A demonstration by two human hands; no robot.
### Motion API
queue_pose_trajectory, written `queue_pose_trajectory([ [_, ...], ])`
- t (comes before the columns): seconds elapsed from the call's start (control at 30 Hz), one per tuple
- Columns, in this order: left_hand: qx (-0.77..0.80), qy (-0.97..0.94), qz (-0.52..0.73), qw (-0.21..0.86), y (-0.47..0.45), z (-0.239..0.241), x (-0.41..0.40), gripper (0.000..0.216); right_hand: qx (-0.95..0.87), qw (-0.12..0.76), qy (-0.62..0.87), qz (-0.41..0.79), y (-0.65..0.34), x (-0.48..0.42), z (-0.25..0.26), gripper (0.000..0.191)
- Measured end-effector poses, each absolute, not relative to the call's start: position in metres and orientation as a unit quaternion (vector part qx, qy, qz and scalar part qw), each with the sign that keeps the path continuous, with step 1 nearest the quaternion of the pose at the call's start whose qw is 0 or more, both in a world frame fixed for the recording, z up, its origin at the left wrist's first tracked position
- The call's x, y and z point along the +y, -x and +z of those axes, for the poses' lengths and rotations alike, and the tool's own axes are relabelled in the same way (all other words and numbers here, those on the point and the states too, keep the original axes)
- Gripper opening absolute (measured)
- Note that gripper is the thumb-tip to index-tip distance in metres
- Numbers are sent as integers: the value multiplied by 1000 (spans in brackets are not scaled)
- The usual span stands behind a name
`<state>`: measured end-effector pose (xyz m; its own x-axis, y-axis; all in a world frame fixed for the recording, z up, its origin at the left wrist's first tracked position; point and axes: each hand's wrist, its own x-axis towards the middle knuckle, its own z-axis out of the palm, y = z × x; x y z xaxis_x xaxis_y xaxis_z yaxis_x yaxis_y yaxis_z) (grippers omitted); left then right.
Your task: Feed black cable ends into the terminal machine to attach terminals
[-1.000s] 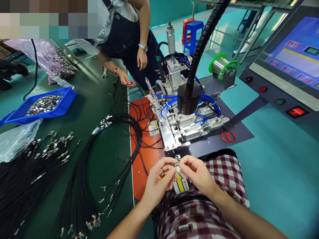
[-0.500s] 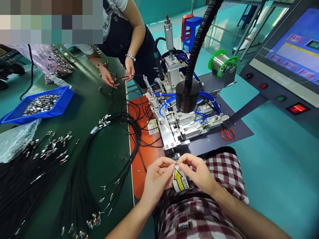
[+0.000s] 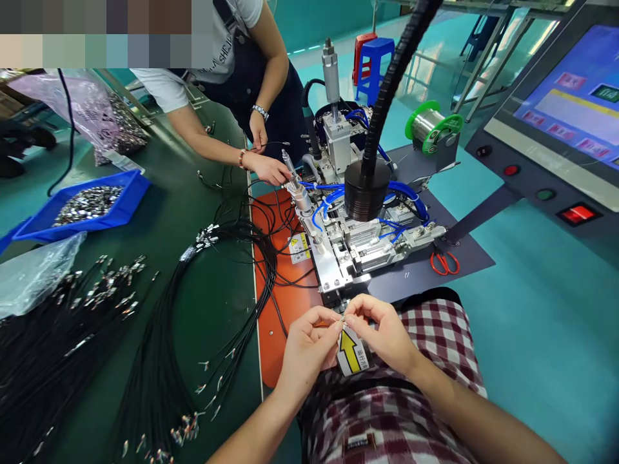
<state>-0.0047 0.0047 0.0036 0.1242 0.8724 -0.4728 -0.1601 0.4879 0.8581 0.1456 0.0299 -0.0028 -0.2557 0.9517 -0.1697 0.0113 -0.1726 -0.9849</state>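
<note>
Your left hand and right hand pinch a tiny wire end between fingertips. Keep it steady, just before the soldering fixture.

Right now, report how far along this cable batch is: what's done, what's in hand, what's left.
Looks done: a bundle of black cables trails from the orange mat, metal ends fitted. In hand: left hand and right hand pinch a small wire end together before the soldering fixture. Left: the large heap of cables on the green table. No count is possible.
</note>
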Motion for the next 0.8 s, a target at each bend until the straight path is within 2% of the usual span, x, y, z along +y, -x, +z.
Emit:
queue_pose_trajectory([
  [0.3, 555, -322, 383, 665, -2, 0, 10, 44, -533, 380, 487, 578, -146, 26, -9, 22],
  [0.8, 510, -313, 411, 688, -3, -14, 15, 36, -544, 384, 484, 567, -148, 27, -30, 30],
])
